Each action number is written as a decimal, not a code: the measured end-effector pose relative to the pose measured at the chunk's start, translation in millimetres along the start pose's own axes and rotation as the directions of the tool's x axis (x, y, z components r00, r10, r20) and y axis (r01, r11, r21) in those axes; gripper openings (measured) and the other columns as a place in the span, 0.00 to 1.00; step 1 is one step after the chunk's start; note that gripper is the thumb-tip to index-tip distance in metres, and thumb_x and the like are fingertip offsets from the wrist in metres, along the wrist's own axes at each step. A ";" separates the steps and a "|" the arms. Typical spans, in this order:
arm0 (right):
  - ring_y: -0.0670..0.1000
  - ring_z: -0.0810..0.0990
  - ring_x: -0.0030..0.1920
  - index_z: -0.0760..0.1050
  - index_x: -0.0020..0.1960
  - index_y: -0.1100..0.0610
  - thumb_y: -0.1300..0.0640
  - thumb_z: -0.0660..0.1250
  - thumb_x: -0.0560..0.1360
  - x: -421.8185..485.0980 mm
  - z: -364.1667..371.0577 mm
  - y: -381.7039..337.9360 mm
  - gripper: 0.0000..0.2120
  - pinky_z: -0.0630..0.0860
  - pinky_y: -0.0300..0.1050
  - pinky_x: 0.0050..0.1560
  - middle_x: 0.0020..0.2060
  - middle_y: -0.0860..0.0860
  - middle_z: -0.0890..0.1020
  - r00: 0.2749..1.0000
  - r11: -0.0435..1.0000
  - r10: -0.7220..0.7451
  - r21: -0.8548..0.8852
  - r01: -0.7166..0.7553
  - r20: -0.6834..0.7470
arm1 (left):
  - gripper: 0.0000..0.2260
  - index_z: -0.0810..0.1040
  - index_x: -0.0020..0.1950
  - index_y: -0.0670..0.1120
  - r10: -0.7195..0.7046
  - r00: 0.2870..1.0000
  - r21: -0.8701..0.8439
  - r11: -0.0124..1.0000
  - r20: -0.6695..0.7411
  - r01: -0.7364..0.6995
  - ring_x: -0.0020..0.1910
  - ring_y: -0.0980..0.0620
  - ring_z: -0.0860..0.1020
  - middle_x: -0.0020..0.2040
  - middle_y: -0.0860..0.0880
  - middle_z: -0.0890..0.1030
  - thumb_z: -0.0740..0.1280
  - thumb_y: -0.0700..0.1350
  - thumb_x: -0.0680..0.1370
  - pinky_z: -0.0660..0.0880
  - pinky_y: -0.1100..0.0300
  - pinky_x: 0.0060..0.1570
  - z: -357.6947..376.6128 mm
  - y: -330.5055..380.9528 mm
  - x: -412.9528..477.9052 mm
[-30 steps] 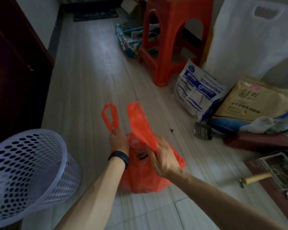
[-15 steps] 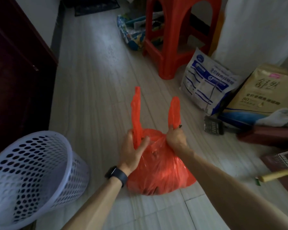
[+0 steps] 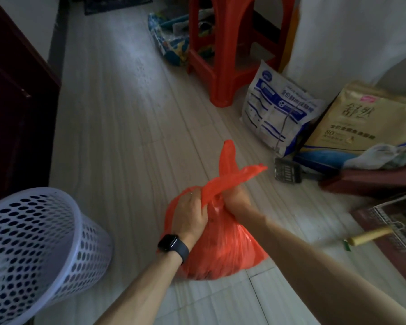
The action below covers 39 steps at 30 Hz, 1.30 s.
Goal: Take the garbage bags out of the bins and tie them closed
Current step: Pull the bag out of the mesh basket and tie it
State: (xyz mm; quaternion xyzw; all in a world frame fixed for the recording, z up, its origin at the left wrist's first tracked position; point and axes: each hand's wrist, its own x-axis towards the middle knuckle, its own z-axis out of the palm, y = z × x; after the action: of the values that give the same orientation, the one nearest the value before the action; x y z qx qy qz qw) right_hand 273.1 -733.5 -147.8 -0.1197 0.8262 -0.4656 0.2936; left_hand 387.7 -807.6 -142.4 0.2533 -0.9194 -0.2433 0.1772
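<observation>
Pale floor point(image 3: 117, 127); full orange bag point(image 3: 223, 249), handles point(image 3: 230, 170) crossed.

The tan bag point(image 3: 352, 134) leaning at the right carries two large pale characters that look like "舒然". Below them runs a dark line of Chinese that begins "全价"; its remaining characters are too blurred to make out. Under that line stands the number "80". A small pink badge point(image 3: 369, 99) near its top is unreadable. The white and blue bag point(image 3: 263, 113) beside it bears a blue line that also starts "全价", with the rest unclear.
</observation>
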 end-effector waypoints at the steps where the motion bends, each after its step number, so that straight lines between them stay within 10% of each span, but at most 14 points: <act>1: 0.60 0.80 0.60 0.76 0.62 0.59 0.53 0.56 0.81 -3.3 -0.3 -4.3 0.17 0.76 0.55 0.59 0.57 0.59 0.81 0.997 0.997 0.080 -0.003 -0.080 -0.002 | 0.13 0.77 0.48 0.41 0.006 1.000 0.031 1.000 0.001 -0.006 0.38 0.37 0.80 0.39 0.40 0.81 0.58 0.47 0.74 0.68 0.52 0.40 0.6 -0.5 -0.1; 11: 0.57 0.82 0.35 0.70 0.38 0.57 0.48 0.51 0.84 -13.2 3.8 -26.8 0.21 0.81 0.61 0.49 0.32 0.54 0.81 0.873 0.664 0.457 0.719 -0.205 -0.173 | 0.07 0.74 0.55 0.43 -0.228 0.973 -0.081 0.970 0.037 0.230 0.50 0.37 0.80 0.49 0.40 0.82 0.63 0.44 0.79 0.75 0.47 0.45 -0.7 -9.2 -6.4; 14: 0.61 0.82 0.40 0.73 0.35 0.57 0.42 0.51 0.82 -7.8 4.3 -16.3 0.26 0.79 0.64 0.51 0.33 0.57 0.79 0.862 0.842 0.406 0.491 -0.223 -0.305 | 0.08 0.76 0.56 0.46 -0.281 0.957 -0.256 0.922 0.073 0.290 0.53 0.44 0.81 0.51 0.46 0.83 0.59 0.45 0.83 0.75 0.52 0.51 -5.3 2.9 -7.0; 18: 0.66 0.76 0.64 0.76 0.63 0.67 0.51 0.48 0.85 -2.6 -8.1 -15.9 0.24 0.71 0.54 0.62 0.61 0.67 0.79 0.858 0.912 0.401 0.233 -0.339 -0.320 | 0.18 0.81 0.53 0.42 -0.427 0.880 -0.662 0.602 0.207 0.447 0.49 0.59 0.83 0.44 0.52 0.86 0.55 0.50 0.84 0.73 0.70 0.52 -15.3 23.0 -2.1; 24: 0.63 0.74 0.67 0.72 0.67 0.66 0.55 0.51 0.84 9.6 -10.4 -9.0 0.21 0.71 0.51 0.63 0.66 0.63 0.77 0.879 0.903 0.425 0.028 -0.429 -0.218 | 0.20 0.76 0.40 0.40 -0.553 0.772 -0.780 0.314 0.314 0.542 0.39 0.50 0.81 0.32 0.47 0.80 0.57 0.52 0.84 0.74 0.54 0.55 -12.7 8.6 12.9; 31: 0.66 0.73 0.67 0.68 0.70 0.66 0.57 0.47 0.84 2.7 -6.7 -13.0 0.21 0.68 0.54 0.66 0.67 0.66 0.74 0.916 0.932 0.352 -0.024 -0.363 -0.194 | 0.17 0.69 0.38 0.45 -0.540 0.796 -0.786 0.353 0.272 0.508 0.33 0.51 0.79 0.26 0.53 0.74 0.55 0.48 0.86 0.74 0.58 0.43 -16.6 20.3 19.3; 34: 0.66 0.73 0.67 0.69 0.70 0.66 0.50 0.47 0.85 -7.5 -3.9 -18.8 0.25 0.69 0.55 0.67 0.66 0.67 0.74 0.922 0.933 0.359 0.062 -0.353 -0.145 | 0.18 0.70 0.36 0.47 -0.474 0.854 -0.658 0.577 0.213 0.484 0.27 0.56 0.70 0.27 0.52 0.71 0.55 0.47 0.85 0.68 0.55 0.36 -9.6 19.0 16.5; 39: 0.58 0.80 0.49 0.73 0.62 0.54 0.36 0.45 0.77 -15.5 3.8 -29.7 0.30 0.75 0.57 0.59 0.51 0.59 0.81 0.971 0.935 0.237 0.266 -0.235 0.028 | 0.21 0.75 0.59 0.43 -0.244 0.962 -0.227 0.937 0.120 0.266 0.52 0.37 0.80 0.50 0.38 0.84 0.54 0.58 0.81 0.72 0.51 0.46 -7.3 12.1 5.6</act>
State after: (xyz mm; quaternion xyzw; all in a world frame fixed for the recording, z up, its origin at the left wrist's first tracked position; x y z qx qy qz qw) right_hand 285.5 -744.9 -118.6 0.0221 0.7650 -0.5344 0.3589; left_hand 381.8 -804.2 -128.8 0.3355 -0.8495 -0.3853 0.1319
